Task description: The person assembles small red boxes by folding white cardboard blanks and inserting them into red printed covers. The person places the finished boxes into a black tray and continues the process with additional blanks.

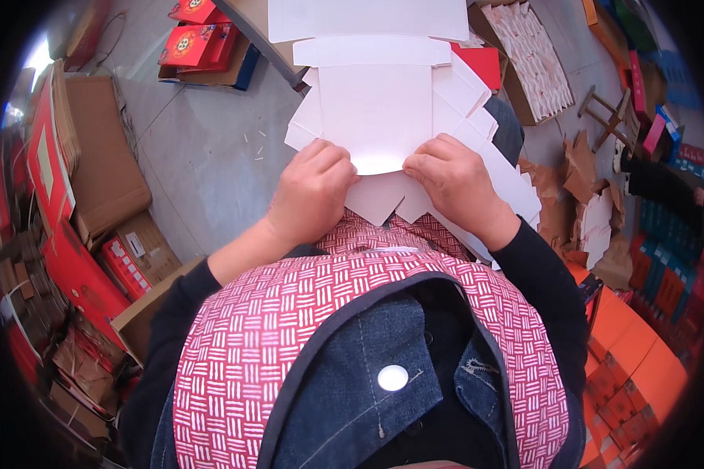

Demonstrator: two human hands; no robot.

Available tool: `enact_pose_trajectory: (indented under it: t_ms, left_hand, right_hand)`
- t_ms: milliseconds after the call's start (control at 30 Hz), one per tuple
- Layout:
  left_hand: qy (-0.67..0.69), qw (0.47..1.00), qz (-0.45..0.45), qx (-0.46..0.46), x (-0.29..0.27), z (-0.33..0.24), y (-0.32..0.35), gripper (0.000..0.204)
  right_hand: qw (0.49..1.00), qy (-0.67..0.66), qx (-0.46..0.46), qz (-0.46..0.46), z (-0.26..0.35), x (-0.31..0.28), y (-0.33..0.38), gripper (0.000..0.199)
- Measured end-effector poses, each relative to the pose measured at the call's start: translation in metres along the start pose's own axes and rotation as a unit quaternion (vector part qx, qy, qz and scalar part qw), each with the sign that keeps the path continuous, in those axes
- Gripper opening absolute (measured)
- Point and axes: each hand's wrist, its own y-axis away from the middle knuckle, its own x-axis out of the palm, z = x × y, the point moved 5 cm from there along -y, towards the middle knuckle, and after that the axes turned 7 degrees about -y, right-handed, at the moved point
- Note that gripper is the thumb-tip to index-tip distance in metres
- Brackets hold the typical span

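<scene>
A: Head view, quick. What were the hands on?

B: Both hands were on a white die-cut card blank [375, 109], a flat unfolded box sheet. Left hand [313, 191] was curled shut, knuckles up, pinching the blank's near edge. Right hand [454, 184] was the same, fingers folded down on that near edge just beside the left one.

A: Where was the blank?

B: On top of a fanned stack of white blanks [485, 156] lying over the person's lap, above the red-and-white patterned apron [250, 336]. Its far end reached toward the near edge of the surface [246, 16] at the top of the frame. I couldn't tell if it rested on that edge.

A: How would it handle?

B: My read: light, thin, fairly stiff along the panels but bending easily at the creases. Smooth, so sheets would likely slide on each other. Flaps could crease or tear if yanked. Best hold looked like the near edge or a side flap, thumb under, fingers over, one sheet only.

A: Anything else around?

B: Red printed boxes [199, 39] in a carton on the floor, off the surface's left corner. Brown cardboard [102, 156] on the floor at the person's left. Orange boxes [633, 352] stacked at lower right. A carton of patterned white inserts [536, 59] at upper right. Grey concrete floor [203, 156] under it all.
</scene>
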Motion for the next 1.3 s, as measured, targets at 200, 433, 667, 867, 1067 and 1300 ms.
enact_pose_trajectory:
  t_ms: [200,433,667,867,1067,1300]
  left_hand:
    - [-0.015,0.992,0.073,-0.097,0.000,0.014,-0.013,0.009]
    - [-0.028,0.972,0.209,-0.106,0.007,0.031,-0.031,0.015]
    - [-0.049,0.965,0.246,-0.074,0.007,0.026,-0.026,0.019]
    - [-0.059,0.958,0.279,0.022,0.014,0.008,0.002,0.019]
    - [-0.039,0.954,0.288,0.071,0.013,-0.001,-0.007,0.018]
    - [-0.042,0.962,0.259,0.076,0.011,0.000,0.002,0.019]
  right_hand:
    - [0.982,-0.051,0.118,0.135,-0.018,-0.001,-0.026,0.010]
    - [0.987,0.016,0.109,0.115,-0.011,0.002,-0.021,0.010]
    - [0.996,0.060,-0.053,0.034,0.003,0.005,-0.003,0.007]
    - [0.992,-0.031,-0.047,0.113,0.002,-0.043,-0.047,0.022]
    - [0.981,0.167,0.094,-0.003,-0.130,-0.137,-0.209,0.041]
    - [0.953,-0.090,0.230,0.176,-0.140,-0.114,-0.240,0.035]
